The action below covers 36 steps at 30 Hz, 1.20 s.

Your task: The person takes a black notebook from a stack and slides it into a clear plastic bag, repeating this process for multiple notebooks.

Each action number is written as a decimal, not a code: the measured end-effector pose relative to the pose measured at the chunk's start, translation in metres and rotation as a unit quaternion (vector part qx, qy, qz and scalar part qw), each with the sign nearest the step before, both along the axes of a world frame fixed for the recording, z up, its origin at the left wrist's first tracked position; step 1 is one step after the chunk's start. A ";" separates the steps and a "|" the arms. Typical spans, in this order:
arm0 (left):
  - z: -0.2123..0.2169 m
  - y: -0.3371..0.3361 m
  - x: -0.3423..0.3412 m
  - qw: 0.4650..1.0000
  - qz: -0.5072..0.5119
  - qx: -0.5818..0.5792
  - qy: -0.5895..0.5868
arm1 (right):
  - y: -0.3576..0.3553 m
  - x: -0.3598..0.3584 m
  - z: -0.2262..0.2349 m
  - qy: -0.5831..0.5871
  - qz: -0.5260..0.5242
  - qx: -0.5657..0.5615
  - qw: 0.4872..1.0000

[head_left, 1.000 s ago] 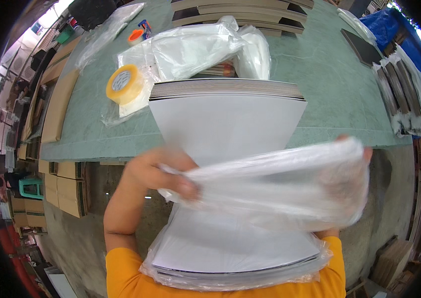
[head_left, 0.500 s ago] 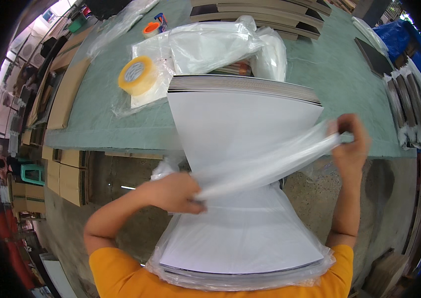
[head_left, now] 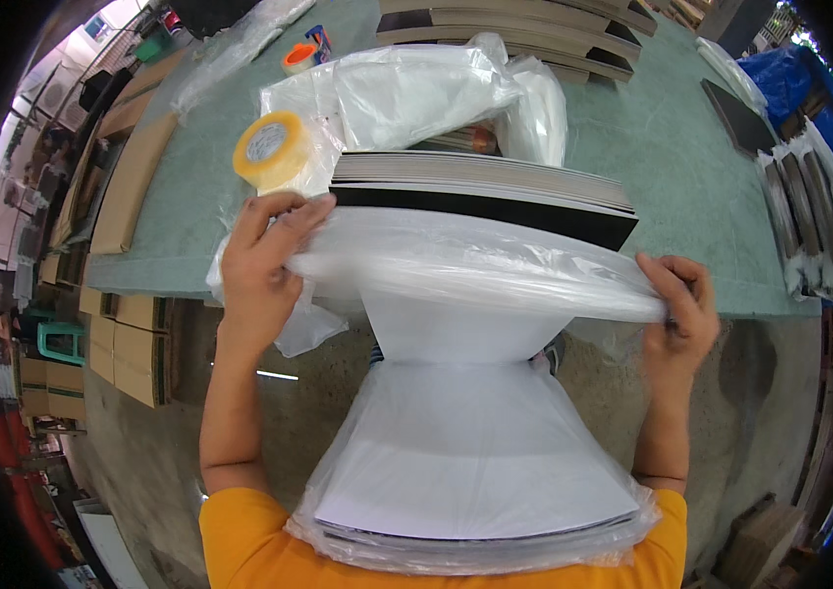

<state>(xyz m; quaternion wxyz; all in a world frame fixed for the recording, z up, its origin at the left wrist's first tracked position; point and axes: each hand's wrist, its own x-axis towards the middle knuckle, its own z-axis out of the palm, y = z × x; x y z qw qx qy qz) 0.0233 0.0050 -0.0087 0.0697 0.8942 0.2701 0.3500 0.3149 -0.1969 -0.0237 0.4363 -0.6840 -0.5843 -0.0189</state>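
A tall stack of thin sheets point(head_left: 475, 175) leans on the table's near edge, its layered far edge showing. A black band point(head_left: 534, 221) lies along that edge, with a white face point(head_left: 465, 334) lower down. Across the stack runs a gathered clear plastic bag point(head_left: 475, 260), which also wraps the stack's near part by my body. My left hand point(head_left: 264, 260) grips the bag's left side, thumb and fingers closed beside the stack's far left corner. At the right side my right hand point(head_left: 681, 306) pinches the bag too. A loose flap of plastic hangs below my left hand.
On the green table point(head_left: 671, 147) are a roll of clear tape point(head_left: 267, 149), folded plastic bags point(head_left: 416, 93) and an orange-and-blue tape dispenser point(head_left: 306, 54). Stacked boards point(head_left: 514, 34) stand at the back. Plastic-wrapped bundles point(head_left: 809, 216) lie at right, flat cardboard point(head_left: 136, 187) at left.
My left hand has moved up and outward to the stack's far left side. My right hand has come slightly lower. The bag now stretches across the stack, and a black band shows near its far edge.
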 end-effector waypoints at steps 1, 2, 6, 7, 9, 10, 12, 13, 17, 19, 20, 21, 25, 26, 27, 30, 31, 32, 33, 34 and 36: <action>-0.001 0.003 -0.006 0.993 -0.060 -0.095 -0.031 | -0.006 0.007 0.003 0.091 0.045 0.000 0.995; -0.001 0.007 -0.012 0.972 -0.125 -0.189 -0.062 | -0.013 0.013 0.009 0.179 0.084 0.000 0.980; -0.027 0.019 -0.053 0.651 -0.279 -0.686 -0.166 | -0.028 0.050 -0.017 0.564 0.363 -0.135 0.729; -0.052 0.021 -0.064 0.626 -0.282 -0.719 -0.110 | -0.022 0.044 -0.034 0.543 0.339 -0.153 0.753; -0.103 0.009 -0.060 0.657 -0.193 -0.729 0.017 | -0.023 0.030 -0.090 0.593 0.232 -0.257 0.726; -0.118 -0.008 -0.053 0.606 -0.185 -0.773 0.004 | -0.026 0.024 -0.121 0.622 0.183 -0.289 0.704; -0.176 -0.025 -0.058 0.542 -0.111 -0.832 -0.041 | -0.035 0.018 -0.191 0.601 0.095 -0.349 0.713; -0.199 -0.034 -0.060 0.544 -0.066 -0.834 -0.059 | -0.040 0.019 -0.233 0.554 0.060 -0.375 0.741; -0.260 -0.044 -0.055 0.612 0.011 -0.791 -0.017 | -0.049 -0.002 -0.321 0.310 -0.088 -0.387 0.864; -0.247 -0.040 -0.064 0.796 0.039 -0.582 0.160 | -0.028 -0.015 -0.245 0.219 -0.070 -0.435 0.871; -0.233 -0.034 -0.064 0.854 0.042 -0.454 0.249 | -0.032 0.000 -0.216 0.202 -0.062 -0.418 0.884; -0.193 -0.020 -0.059 0.844 0.032 -0.448 0.293 | -0.037 0.015 -0.190 0.184 -0.056 -0.401 0.896; -0.032 -0.049 -0.041 0.722 -0.363 -0.588 0.044 | -0.053 0.026 -0.069 0.554 0.456 -0.159 0.678; -0.010 -0.055 -0.035 0.613 -0.506 -0.602 0.068 | -0.038 0.011 -0.044 0.472 0.613 -0.183 0.607; -0.006 -0.059 -0.013 0.501 -0.629 -0.559 0.204 | -0.017 -0.014 -0.035 0.367 0.750 -0.195 0.514; -0.068 -0.099 0.010 0.591 -0.536 -0.585 0.147 | -0.016 -0.057 -0.066 0.238 0.673 -0.329 0.618; -0.105 -0.105 0.011 0.662 -0.462 -0.571 0.150 | -0.019 -0.064 -0.091 0.217 0.588 -0.368 0.687; -0.140 -0.107 0.010 0.713 -0.368 -0.566 0.189 | -0.027 -0.065 -0.130 0.174 0.500 -0.441 0.725; -0.164 -0.106 0.011 0.739 -0.266 -0.574 0.232 | -0.029 -0.061 -0.162 0.160 0.437 -0.481 0.743; -0.203 -0.100 0.009 0.766 -0.242 -0.548 0.235 | -0.032 -0.057 -0.188 0.144 0.382 -0.495 0.767; -0.209 -0.088 0.023 0.810 -0.187 -0.520 0.194 | -0.023 -0.054 -0.190 0.119 0.345 -0.521 0.772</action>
